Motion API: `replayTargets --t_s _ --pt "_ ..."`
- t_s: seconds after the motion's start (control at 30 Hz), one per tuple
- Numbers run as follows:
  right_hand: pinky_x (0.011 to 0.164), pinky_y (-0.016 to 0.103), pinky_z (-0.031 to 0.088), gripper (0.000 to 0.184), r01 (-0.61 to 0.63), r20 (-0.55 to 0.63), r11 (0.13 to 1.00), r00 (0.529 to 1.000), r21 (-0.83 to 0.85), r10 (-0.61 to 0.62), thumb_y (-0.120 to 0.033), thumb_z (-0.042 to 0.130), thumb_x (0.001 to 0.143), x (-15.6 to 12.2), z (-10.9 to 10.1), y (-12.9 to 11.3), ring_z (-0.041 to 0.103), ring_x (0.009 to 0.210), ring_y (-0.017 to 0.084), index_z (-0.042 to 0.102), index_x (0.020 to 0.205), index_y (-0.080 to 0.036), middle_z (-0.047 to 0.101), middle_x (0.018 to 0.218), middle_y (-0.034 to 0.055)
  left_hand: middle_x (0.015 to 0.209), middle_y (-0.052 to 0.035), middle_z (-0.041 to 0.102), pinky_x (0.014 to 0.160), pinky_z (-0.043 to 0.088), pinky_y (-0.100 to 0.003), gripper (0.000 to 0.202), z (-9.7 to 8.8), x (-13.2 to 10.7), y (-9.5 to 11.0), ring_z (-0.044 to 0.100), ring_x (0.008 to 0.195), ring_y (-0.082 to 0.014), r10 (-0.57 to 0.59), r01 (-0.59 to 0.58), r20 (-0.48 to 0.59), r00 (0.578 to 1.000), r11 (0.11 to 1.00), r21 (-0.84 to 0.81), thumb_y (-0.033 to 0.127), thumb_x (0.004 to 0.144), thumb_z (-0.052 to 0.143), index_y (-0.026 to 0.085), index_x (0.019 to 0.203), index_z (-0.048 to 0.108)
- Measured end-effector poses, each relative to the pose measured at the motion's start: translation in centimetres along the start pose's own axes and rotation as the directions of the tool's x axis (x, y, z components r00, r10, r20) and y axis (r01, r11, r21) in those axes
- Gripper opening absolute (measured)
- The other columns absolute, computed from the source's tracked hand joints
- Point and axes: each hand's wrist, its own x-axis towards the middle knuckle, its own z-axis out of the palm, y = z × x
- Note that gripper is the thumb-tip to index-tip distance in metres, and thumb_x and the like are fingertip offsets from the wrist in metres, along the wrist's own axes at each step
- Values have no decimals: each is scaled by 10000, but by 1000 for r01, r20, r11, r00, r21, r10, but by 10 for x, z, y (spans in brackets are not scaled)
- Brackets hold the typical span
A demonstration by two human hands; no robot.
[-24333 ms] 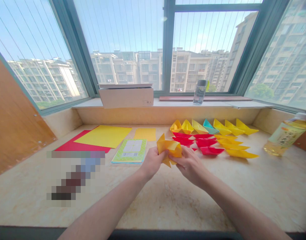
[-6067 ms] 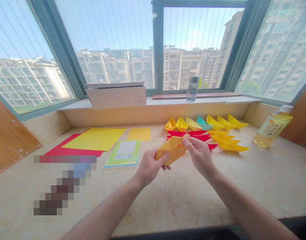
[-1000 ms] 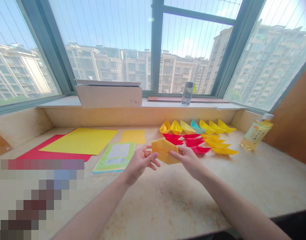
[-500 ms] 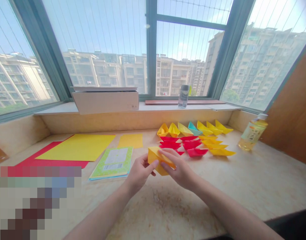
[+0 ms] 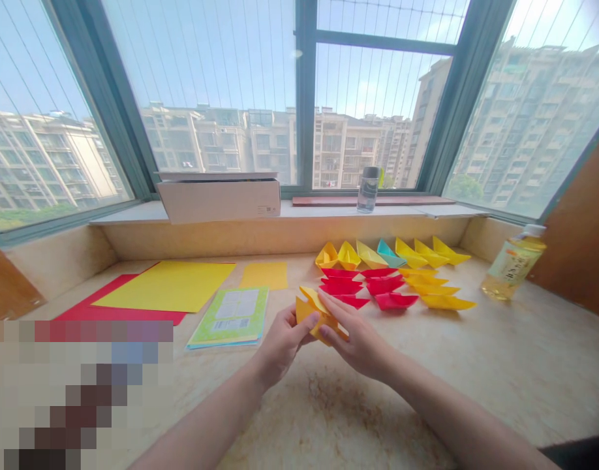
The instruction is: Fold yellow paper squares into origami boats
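— Folded yellow paper [image 5: 319, 318] has opened up since the last frame: a pointed flap now rises at its upper left, where it sat as a closed wedge half a second ago.

— Where is it now?

— Held above the stone counter [image 5: 524, 372], between the person's two hands, just in front of rows of paper boats.

— And the grip?

— Narrow on both sides. Left hand [image 5: 282, 346] pinches the near side of the paper between thumb and fingers. Right hand [image 5: 358, 346] lies across the top, its fingers pressed along the folds.

— What stands closest?

— Red paper boats [image 5: 385, 284], just beyond the right hand. Yellow paper boats [image 5: 446, 302] sit to their right and along the back row, with one teal paper boat [image 5: 390, 249] among them.

— And to the left?

— Beside the left hand lies a green booklet [image 5: 228, 318], with an orange paper sheet [image 5: 264, 275] behind it. Farther left, a yellow paper sheet [image 5: 165, 286] overlaps a red paper sheet [image 5: 133, 317].

— Anything on the sill?

— A cardboard box [image 5: 218, 199] and a water bottle [image 5: 367, 189] stand there. A plastic drink bottle [image 5: 513, 269] stands on the counter at far right. The lower left corner is pixelated, too blurred to tell.
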Motion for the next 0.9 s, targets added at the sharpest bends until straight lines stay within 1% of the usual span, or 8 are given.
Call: replayTargets --t_s 0.1,0.2,0.4,0.57,0.67,0.73,0.83,0.9 --pt "1080 530 393 569 28 -21 1000 999 -13 -29 -314 577 930 2 -3 -2 471 1320 321 404 1472 -287 482 1461 113 1051 -95 712 911 505 -366 340 -2 -1 1 661 970 -218 20 -18 97 995 1000 -17 340 793 747 169 1082 693" --pt "1061 526 403 540 54 -38 996 998 -64 -57 -304 574 927 3 -6 -3 510 1273 316 435 1448 -278 535 1409 122 1046 -94 716 931 494 -377 261 -3 -1 0 655 980 -215 23 -21 109 994 1000 -19 328 828 715 162 1029 723" --pt "1062 535 373 655 75 -25 991 997 -114 -79 -338 552 939 0 -6 -3 514 1257 304 252 1521 -305 543 1386 118 954 -74 732 910 516 -378 230 -1 3 -6 673 911 -198 29 -31 57 998 999 34 319 824 717 148 978 727" --pt "979 484 427 383 43 65 993 997 -110 -36 -321 564 928 1 -7 -9 559 1147 292 515 1305 -273 622 1254 95 919 -66 726 802 546 -328 281 -3 5 -10 667 851 -193 109 -108 3 994 975 196 348 767 763 142 948 701" --pt "831 381 474 154 5 101 1000 995 -24 -3 -331 544 943 2 -8 -14 600 916 233 621 1018 -221 678 992 65 885 -68 705 713 537 -284 281 -2 2 -6 641 790 -175 153 -158 41 987 930 332 384 816 706 132 938 701" --pt "722 312 466 211 -50 115 994 993 95 39 -374 519 960 2 -9 -17 578 784 187 619 915 -194 655 861 44 910 -84 688 667 523 -268 320 -1 -2 0 621 770 -167 183 -211 108 977 894 395 423 864 639 123 959 700" --pt "629 258 438 326 -206 188 912 971 354 146 -463 515 956 3 -15 -20 566 717 155 626 956 -156 644 839 48 943 -108 662 619 514 -264 426 0 -6 8 605 759 -167 226 -271 158 961 880 391 480 934 496 112 1051 674" --pt "633 253 447 394 -316 283 800 940 511 191 -505 528 941 5 -20 -21 607 757 167 637 1036 -139 670 893 73 913 -99 645 562 485 -243 452 -1 -7 11 579 703 -148 262 -276 91 961 869 410 485 943 468 110 1128 638"
